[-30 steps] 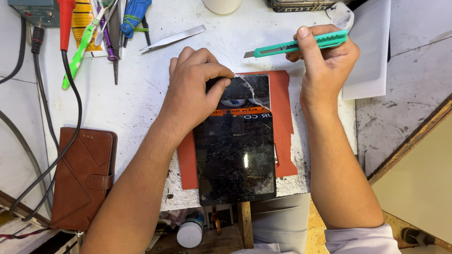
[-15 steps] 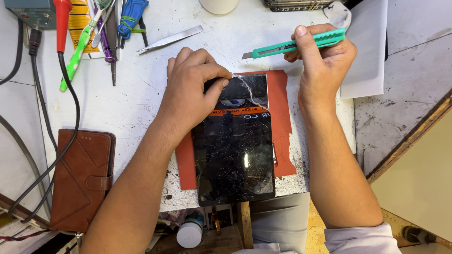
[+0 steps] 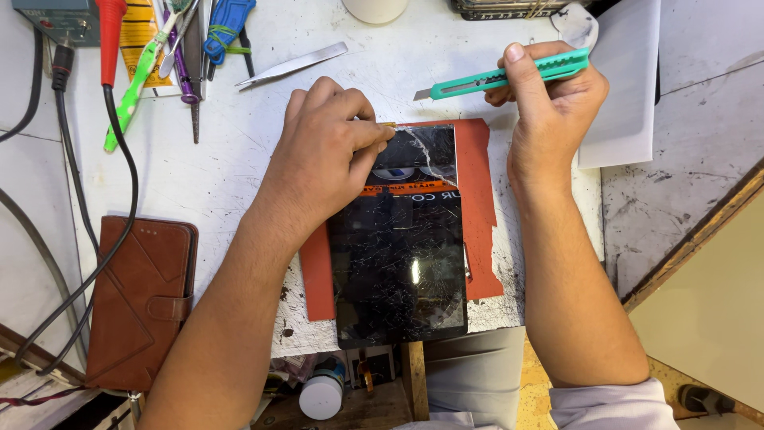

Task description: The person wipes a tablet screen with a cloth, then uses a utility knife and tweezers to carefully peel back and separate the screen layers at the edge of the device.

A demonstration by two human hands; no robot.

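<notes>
Two bare hands over a scratched white desk (image 3: 239, 175). Left hand (image 3: 330, 155) curled, fingertips pinching at the top left corner of a cracked black glass tablet (image 3: 402, 263) lying on a red rectangular mat (image 3: 481, 199); possibly gripping a thin pick, hard to tell. Right hand (image 3: 549, 107) clenched around a green plastic utility knife (image 3: 501, 77), blade out, just above the mat.

Cracked black tablet (image 3: 402, 263) lies flat on red mat; green utility knife (image 3: 509, 76) held above.
</notes>
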